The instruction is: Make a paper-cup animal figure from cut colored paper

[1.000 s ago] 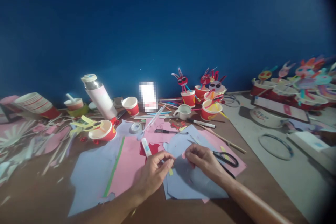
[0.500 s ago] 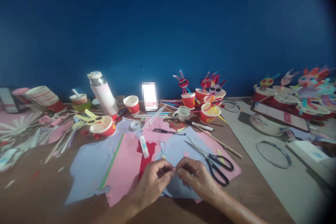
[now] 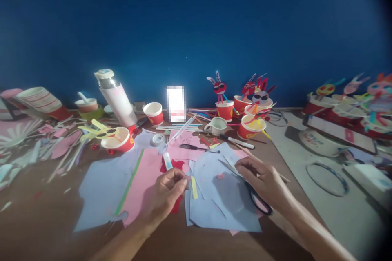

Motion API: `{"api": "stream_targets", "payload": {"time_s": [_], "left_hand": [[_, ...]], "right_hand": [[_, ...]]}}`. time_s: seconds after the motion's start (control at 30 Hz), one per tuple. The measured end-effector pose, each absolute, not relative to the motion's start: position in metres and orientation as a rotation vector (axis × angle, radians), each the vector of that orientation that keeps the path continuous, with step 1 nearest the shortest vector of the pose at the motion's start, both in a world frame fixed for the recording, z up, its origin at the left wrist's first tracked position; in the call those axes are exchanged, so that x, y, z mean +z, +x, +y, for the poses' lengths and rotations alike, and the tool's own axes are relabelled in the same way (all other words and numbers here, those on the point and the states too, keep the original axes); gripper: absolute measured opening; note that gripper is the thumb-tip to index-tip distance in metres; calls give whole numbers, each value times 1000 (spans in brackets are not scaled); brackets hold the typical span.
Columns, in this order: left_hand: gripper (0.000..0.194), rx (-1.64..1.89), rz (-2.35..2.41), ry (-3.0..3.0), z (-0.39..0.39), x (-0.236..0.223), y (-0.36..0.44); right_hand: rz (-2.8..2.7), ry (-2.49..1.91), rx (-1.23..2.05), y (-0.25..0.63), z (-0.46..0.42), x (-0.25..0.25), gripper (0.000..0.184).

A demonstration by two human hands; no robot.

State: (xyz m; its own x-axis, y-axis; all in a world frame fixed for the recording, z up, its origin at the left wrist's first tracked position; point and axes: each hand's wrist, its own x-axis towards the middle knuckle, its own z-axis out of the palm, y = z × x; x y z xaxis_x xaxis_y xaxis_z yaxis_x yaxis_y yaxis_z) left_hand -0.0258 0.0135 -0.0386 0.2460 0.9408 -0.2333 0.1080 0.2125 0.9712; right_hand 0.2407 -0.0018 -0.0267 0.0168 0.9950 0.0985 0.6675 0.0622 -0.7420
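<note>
On the surface (image 3: 45, 228), far left, a stack of nested paper cups (image 3: 43, 102) leans over on its side. Next to it a small cup (image 3: 88, 105) has a white stick standing in it and sits in a green holder (image 3: 92, 113). Nearer, a red paper cup (image 3: 122, 140) has a yellow paper figure (image 3: 102, 130) lying over its rim; a white flask (image 3: 118, 104) with a silver neck stands behind. Then comes an upright red cup (image 3: 153, 114), its white inside partly showing.

The left hand (image 3: 171, 187) is above pink paper (image 3: 143, 179), just beside a glue stick (image 3: 167, 161), thumb and forefinger pinched together; I cannot tell whether something tiny is between them. To its right a yellow strip (image 3: 194, 187) lies on pale blue paper (image 3: 214, 216).

Behind, a handled mug (image 3: 216, 125) has contents I cannot make out. The red cup (image 3: 224, 111) beside it holds a red-faced figure (image 3: 219, 88); the nearer cup (image 3: 249, 130) has yellow pieces inside.

The right hand (image 3: 255, 171), fingers narrowly curled, is over the scissors (image 3: 251, 194), partly covering them; contact cannot be told. Far right, more red cups (image 3: 318, 106) carry paper figures.
</note>
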Motion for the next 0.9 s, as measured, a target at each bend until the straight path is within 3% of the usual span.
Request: {"api": "stream_targets", "payload": {"time_s": [0.2, 0.4, 0.9], "left_hand": [[15, 795, 1115, 1320, 10, -47, -26], [13, 829, 1094, 1345, 12, -54, -26], [18, 913, 1094, 1160, 15, -39, -21]], "right_hand": [[-2299, -1668, 405, 231, 7, -41, 24], [-2538, -1640, 191, 217, 10, -49, 20], [-2422, -1783, 312, 209, 5, -45, 20]]}}
